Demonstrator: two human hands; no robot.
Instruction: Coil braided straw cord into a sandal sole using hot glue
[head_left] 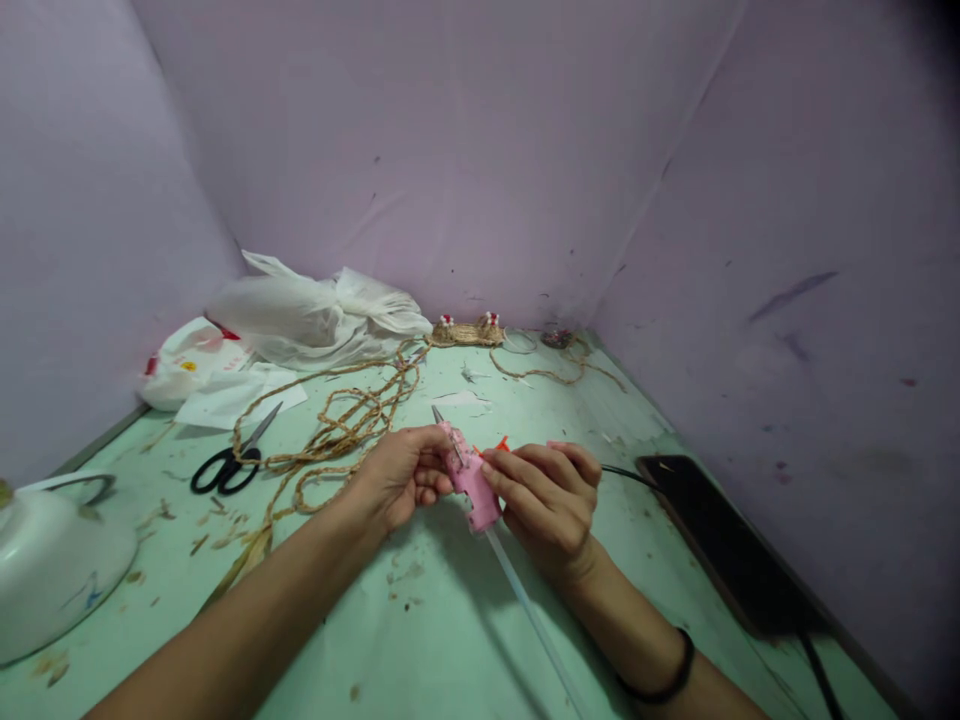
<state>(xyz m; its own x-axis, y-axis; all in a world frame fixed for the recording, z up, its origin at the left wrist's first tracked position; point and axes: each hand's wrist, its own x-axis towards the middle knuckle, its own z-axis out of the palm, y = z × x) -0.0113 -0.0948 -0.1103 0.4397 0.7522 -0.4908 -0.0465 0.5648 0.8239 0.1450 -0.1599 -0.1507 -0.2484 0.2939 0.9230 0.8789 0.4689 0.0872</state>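
From where I stand, both bare hands are over the middle of the green surface (pixel 420 640), busy with a pink glue gun (pixel 474 480). The left hand (pixel 401 475) has its fingers curled in at the gun's front part, pinching it near the pointed metal tip, which aims away from the person and a little leftward. The right hand (pixel 547 500) pinches the body of the gun from the other side, thumb and fingertips together on the pink plastic, right beside a small orange piece (pixel 501 446). A clear glue stick (pixel 532 610) pokes out of the back end and slants down toward the person. There's a dark band (pixel 671 675) around the right wrist.

To the left lies a loose tangle of braided cord (pixel 352 420), with black-handled scissors (pixel 238 462) next to it, the blades pointing away. Nearer the person on that side sits a pale, rounded object (pixel 60 570), cut off by the edge of the view. At the back, by the purple wall (pixel 450 150), white plastic bags (pixel 315 315) are heaped up, and to their right is a small woven piece (pixel 466 333) with two red-and-white decorations on it. Over on the right a dark phone (pixel 735 545) lies flat, a black cable (pixel 630 474) reaching its far end.
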